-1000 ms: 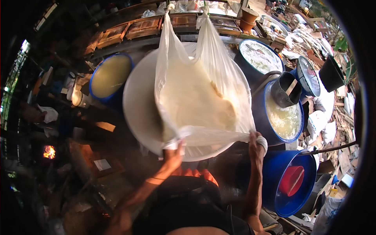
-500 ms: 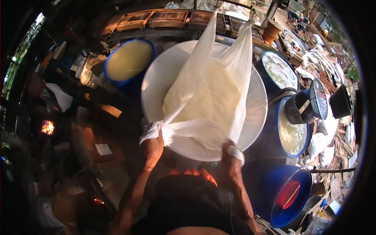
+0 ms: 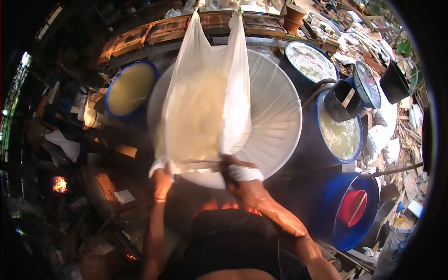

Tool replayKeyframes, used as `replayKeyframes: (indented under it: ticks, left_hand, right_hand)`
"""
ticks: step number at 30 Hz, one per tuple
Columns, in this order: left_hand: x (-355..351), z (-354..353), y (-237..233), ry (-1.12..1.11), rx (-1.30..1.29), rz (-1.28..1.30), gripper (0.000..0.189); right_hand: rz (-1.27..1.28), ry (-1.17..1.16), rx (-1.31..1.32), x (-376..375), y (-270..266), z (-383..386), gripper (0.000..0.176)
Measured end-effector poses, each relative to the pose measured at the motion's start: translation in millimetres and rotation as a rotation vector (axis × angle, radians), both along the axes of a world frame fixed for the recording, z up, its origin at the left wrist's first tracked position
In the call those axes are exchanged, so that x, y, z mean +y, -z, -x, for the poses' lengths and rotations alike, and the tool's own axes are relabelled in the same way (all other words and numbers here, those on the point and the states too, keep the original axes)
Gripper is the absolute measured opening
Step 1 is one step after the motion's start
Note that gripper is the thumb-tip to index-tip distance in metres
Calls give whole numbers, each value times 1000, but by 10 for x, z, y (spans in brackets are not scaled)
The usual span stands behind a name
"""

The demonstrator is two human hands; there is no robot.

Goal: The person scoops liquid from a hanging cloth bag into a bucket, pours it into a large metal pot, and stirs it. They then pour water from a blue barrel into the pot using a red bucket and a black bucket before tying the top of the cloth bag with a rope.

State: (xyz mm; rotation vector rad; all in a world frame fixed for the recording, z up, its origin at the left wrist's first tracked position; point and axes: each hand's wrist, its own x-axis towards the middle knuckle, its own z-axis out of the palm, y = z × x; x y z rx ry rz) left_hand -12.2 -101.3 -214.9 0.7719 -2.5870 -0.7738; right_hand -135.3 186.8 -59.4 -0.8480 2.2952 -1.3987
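A white cloth [image 3: 238, 107] hangs from two knotted corners at the top and sags over a wide white-lined round basin [image 3: 280, 116]. Pale yellowish curd-like mass [image 3: 196, 116] lies inside it. My left hand [image 3: 161, 179] is closed on the near left corner of the cloth, just outside the basin's front left rim. Wrapped in cloth, my right hand [image 3: 240, 175] grips the near right corner above the basin's front edge. The cloth's near edge is stretched between both hands.
A blue barrel of yellowish liquid [image 3: 131, 88] stands at the left. On the right are barrels of foamy liquid [image 3: 311, 60] [image 3: 340, 128], a black bucket [image 3: 342, 100] and a blue barrel [image 3: 343, 233] holding a red container [image 3: 352, 207]. Fire [image 3: 59, 184] burns at far left.
The cloth and its contents have swung left over the basin. My right hand has moved left, closer to my left hand, and the whole view has shifted a little.
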Motion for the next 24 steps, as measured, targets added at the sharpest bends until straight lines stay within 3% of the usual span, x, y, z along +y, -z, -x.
replayKeyframes:
  ticks: [1,2,3,4,5,8,10,11,13,14,15,16,17,18,19,20,22,24]
  left_hand:
    - [227,133,148,53,20,-67,29]
    - [583,305,152,63,69,-219,32]
    - [860,450,382,104,-17,-340,34]
    - [1327,637,97,118,-6,-429,32]
    - [1786,849,-768,65,-269,-775,27]
    - [2422,1138,-1109,473,426,-386,21]
    - [2366,1163,-1865,485,409,-589,20]
    - [2304,1113,-2032,468,441,-611,18]
    - [2064,1025,-2079,466,671,-533,18]
    - [1944,841,-2201,341,494,-827,17]
    - [1785,761,-2075,265,567,-871,18]
    - [1555,670,-1912,194,540,-800,19]
    - [1345,612,-1595,101,575,-678,17]
    - [1123,476,-1413,52,463,-564,17]
    - [986,392,-1211,-48,486,-642,15]
    - [855,278,-906,-93,562,-739,15]
    - [595,46,-680,-91,543,-520,15]
    - [351,-154,-687,-144,452,-258,15]
  right_hand:
    - [-164,57,163,227,169,144,22]
    - [-182,152,32,460,225,238,13]
    - [-10,290,-152,744,674,355,7]
    - [191,439,-312,1028,1124,471,9]
    - [-182,422,217,1153,691,490,13]
    - [-308,596,102,1746,650,748,24]
    - [-344,705,153,1955,679,833,31]
    - [-244,687,87,2029,746,879,32]
    - [-406,644,192,2056,900,937,33]
    - [-450,603,212,1940,967,939,32]
    - [-496,569,228,1761,950,858,32]
    - [-437,551,48,1531,934,741,30]
    - [-287,547,21,1428,1419,684,25]
    - [-433,460,161,1142,1407,509,26]
    - [-575,369,302,774,1390,320,29]
    - [125,397,-285,644,1688,116,30]
    - [-856,13,235,-258,895,-244,29]
    - [-511,-204,72,-596,589,-515,34]
